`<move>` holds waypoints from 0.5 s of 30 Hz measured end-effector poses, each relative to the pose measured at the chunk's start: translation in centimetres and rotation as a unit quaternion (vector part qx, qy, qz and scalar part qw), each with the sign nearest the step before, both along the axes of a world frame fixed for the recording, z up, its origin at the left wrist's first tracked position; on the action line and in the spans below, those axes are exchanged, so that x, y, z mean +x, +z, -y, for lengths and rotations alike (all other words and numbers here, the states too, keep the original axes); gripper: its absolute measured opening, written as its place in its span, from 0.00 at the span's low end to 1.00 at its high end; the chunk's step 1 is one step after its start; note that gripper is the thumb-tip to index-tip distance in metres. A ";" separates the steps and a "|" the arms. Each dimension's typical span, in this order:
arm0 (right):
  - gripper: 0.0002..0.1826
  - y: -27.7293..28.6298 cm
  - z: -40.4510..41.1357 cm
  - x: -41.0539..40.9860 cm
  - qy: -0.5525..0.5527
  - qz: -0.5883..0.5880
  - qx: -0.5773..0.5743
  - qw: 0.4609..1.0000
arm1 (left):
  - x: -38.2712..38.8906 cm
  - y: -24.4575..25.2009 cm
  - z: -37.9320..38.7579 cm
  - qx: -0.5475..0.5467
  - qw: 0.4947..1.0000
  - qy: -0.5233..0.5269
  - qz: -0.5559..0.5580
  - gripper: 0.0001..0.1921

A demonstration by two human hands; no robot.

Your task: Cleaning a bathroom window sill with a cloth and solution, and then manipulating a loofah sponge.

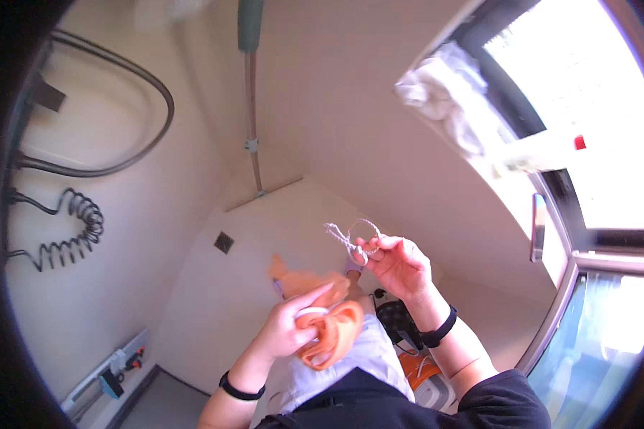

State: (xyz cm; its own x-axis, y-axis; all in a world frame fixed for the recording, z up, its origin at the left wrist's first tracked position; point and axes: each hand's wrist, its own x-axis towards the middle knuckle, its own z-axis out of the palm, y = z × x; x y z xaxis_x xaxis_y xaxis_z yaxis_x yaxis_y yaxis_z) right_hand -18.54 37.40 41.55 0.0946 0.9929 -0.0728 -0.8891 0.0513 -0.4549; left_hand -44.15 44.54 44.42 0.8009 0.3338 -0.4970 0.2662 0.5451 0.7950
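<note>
My left hand point(292, 324) grips an orange fabric item point(333, 335), bunched and looped around the fingers, with a pale band showing near the thumb. A blurred orange part of cloth point(314, 284) hangs beyond that hand. To the right and higher in view, my right hand point(400, 263) pinches a thin, pale braided cord point(351, 244) between thumb and fingers; the cord forms a loop and has a loose end. The two hands are apart.
A long-handled squeegee point(252, 102) leans in the corner. On the left are a shower hose point(169, 107) and a coiled cord point(91, 220). A floor drain point(224, 242) lies ahead. White cloth point(445, 102) rests on the right windowsill. An orange item point(421, 367) sits beside a grey-white basin point(434, 394).
</note>
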 end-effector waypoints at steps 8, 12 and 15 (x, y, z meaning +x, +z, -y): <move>0.24 10.1 6.6 1.0 -0.013 0.199 0.032 0.979 | 8.2 8.6 0.2 0.041 0.986 0.032 0.161 0.30; 0.24 11.9 8.4 3.2 -0.031 0.209 0.040 0.977 | 11.3 10.8 1.5 0.034 0.983 0.033 0.180 0.28; 0.24 12.2 9.4 5.5 -0.050 0.211 0.031 0.976 | 14.1 11.6 2.6 0.017 0.984 0.042 0.172 0.25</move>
